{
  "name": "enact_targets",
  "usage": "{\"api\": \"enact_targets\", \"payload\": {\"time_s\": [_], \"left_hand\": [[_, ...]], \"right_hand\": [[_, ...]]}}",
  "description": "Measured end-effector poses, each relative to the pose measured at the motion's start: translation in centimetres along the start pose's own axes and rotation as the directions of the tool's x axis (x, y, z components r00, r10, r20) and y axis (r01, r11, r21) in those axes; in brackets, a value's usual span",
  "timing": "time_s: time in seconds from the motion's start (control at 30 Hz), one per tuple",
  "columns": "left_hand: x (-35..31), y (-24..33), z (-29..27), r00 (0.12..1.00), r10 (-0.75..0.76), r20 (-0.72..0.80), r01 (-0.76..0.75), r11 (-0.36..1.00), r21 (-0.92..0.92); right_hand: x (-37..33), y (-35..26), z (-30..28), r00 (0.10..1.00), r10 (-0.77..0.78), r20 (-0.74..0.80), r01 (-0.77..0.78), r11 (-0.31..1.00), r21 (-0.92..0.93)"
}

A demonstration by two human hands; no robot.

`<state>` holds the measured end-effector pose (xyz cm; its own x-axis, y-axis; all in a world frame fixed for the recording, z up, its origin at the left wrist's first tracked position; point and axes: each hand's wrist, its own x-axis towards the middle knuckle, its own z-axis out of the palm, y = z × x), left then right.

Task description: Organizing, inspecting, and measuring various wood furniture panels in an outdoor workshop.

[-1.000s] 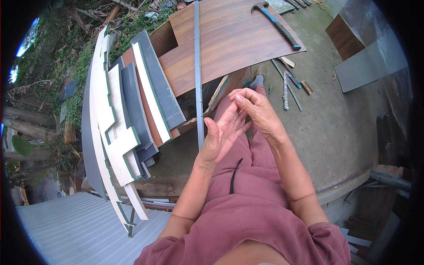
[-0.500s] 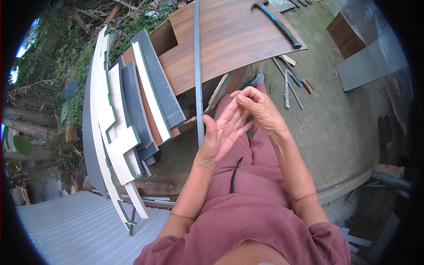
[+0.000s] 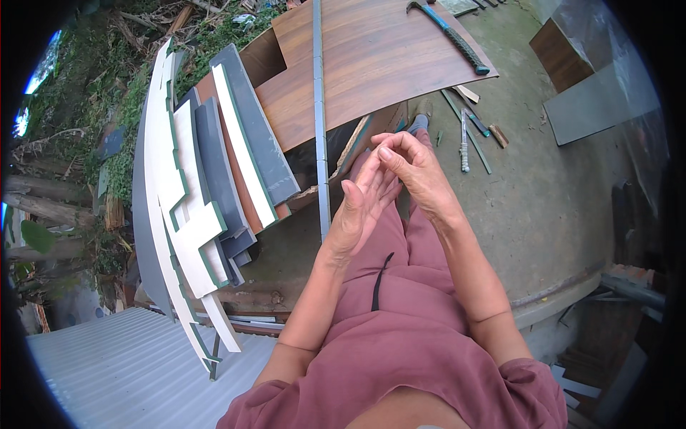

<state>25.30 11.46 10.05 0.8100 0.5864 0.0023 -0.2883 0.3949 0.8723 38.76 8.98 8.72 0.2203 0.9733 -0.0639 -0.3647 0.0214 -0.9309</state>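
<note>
My left hand point(image 3: 355, 218) is held in front of my lap, palm turned up and fingers stretched out. Against its fingertips, my right hand point(image 3: 421, 175) closes thumb and forefinger around the tip of a left finger. Whether something tiny sits in that pinch is hidden. Beyond the hands lies a wood-grain board point(image 3: 379, 53), crossed by a long narrow grey strip point(image 3: 319, 107). A claw hammer point(image 3: 455, 41) with a blue and black handle rests on the board's right part.
Stacked white and grey panel offcuts point(image 3: 193, 229) lean at the left. Right of my legs, a rod with a wrapped end point(image 3: 464, 154), thin strips and a wood chunk point(image 3: 498, 136) lie on the concrete. A grey panel point(image 3: 589, 111) stands farther right; corrugated sheeting point(image 3: 128, 365) is lower left.
My left hand has turned slightly, its thumb and fingers drawing closer together. The right hand has shifted a little up and left, still pinching at the left fingertip.
</note>
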Motion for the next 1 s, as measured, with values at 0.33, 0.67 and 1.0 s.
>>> {"api": "enact_targets", "payload": {"time_s": [0.33, 0.67, 1.0], "left_hand": [[-0.1, -0.2, -0.3, 0.999, 0.01, -0.048, -0.01, 1.0, 0.004], [-0.1, -0.2, 0.0, 0.975, 0.08, -0.208, -0.065, 0.995, 0.077], [-0.3, -0.4, -0.4, 0.992, 0.021, -0.127, -0.044, 0.982, -0.183]], "right_hand": [[0.0, -0.3, 0.3, 1.0, 0.013, -0.012, -0.013, 0.999, -0.052], [0.5, 0.8, 0.0, 0.999, 0.022, 0.044, -0.019, 0.997, -0.07], [0.7, 0.6, 0.2, 0.999, 0.036, 0.037, -0.037, 0.999, 0.015]]}}
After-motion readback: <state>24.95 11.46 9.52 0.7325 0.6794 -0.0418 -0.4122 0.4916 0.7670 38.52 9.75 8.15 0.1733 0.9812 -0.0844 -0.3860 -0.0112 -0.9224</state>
